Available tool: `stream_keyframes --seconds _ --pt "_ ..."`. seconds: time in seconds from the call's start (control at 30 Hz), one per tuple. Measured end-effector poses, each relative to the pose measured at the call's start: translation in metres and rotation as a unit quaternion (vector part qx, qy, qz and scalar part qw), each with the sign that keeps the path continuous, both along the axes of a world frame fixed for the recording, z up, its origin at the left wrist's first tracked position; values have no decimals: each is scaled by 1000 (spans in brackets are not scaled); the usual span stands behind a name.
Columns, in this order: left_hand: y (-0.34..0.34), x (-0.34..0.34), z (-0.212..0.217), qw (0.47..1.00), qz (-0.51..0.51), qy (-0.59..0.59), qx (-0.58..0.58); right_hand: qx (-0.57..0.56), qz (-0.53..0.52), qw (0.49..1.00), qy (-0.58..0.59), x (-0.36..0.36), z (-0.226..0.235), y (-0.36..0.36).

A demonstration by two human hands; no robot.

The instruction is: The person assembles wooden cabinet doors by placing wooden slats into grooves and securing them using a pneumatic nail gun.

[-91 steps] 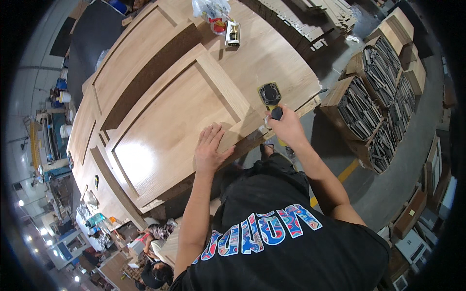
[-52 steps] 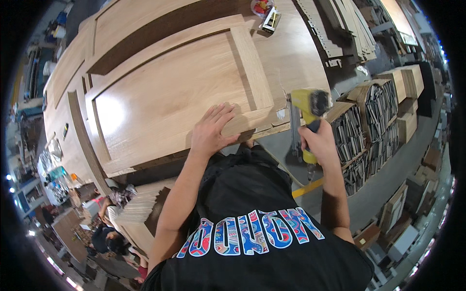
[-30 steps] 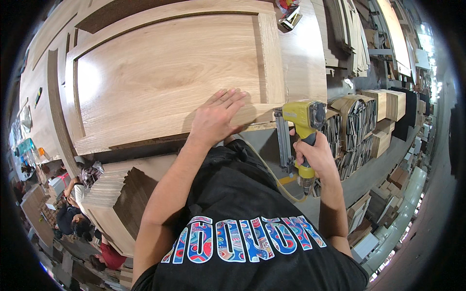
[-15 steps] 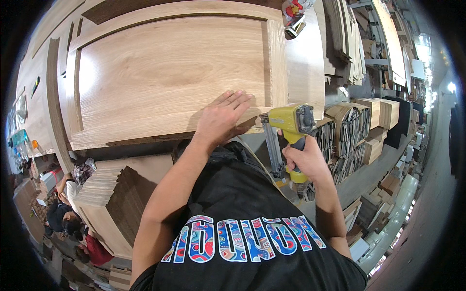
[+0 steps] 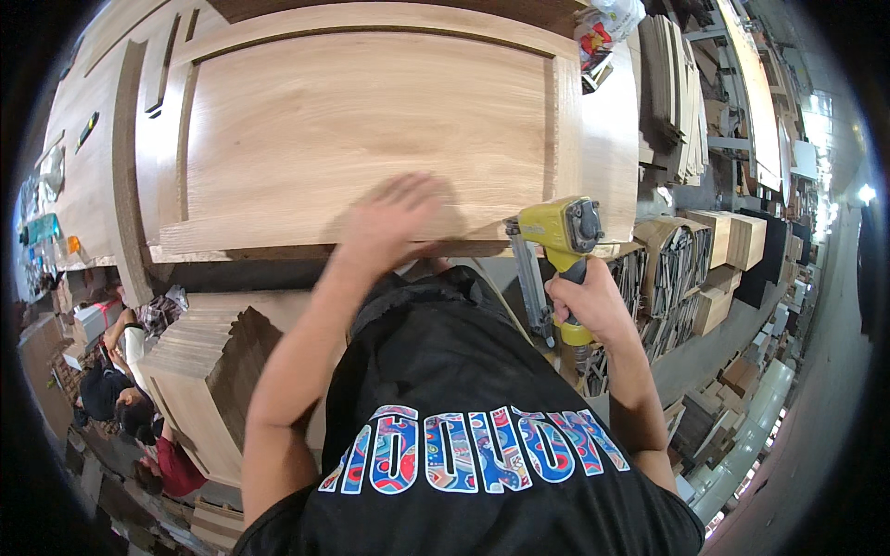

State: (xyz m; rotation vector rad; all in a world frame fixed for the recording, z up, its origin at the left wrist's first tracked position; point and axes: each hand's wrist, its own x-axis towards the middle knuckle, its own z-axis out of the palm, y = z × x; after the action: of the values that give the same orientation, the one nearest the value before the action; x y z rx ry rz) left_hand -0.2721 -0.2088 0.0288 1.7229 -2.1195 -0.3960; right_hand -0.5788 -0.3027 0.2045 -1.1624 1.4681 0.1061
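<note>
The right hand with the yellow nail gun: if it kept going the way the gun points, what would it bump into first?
Probably the near edge of the wooden door panel. The right hand aims the yellow nail gun toward that edge, close by the flat left hand; depth is unclear.

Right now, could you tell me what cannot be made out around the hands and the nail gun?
Head view:
- Left hand: motion-blurred on the wooden door panel; finger contact unclear.
- Yellow nail gun nose: whether it touches the panel edge cannot be told.
- Right hand: trigger finger hidden behind the handle.
- Panel underside: hidden by the panel itself.
</note>
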Motion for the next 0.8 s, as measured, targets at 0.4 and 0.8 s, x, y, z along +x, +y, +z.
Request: stream_keyframes --seconds 0.4,0.8 --pt "80 185 23 999 5 33 -5 -14 3 1000 7 76 -1 36" --pt "81 188 16 999 1 46 -15 12 67 997 -38 147 -7 63"
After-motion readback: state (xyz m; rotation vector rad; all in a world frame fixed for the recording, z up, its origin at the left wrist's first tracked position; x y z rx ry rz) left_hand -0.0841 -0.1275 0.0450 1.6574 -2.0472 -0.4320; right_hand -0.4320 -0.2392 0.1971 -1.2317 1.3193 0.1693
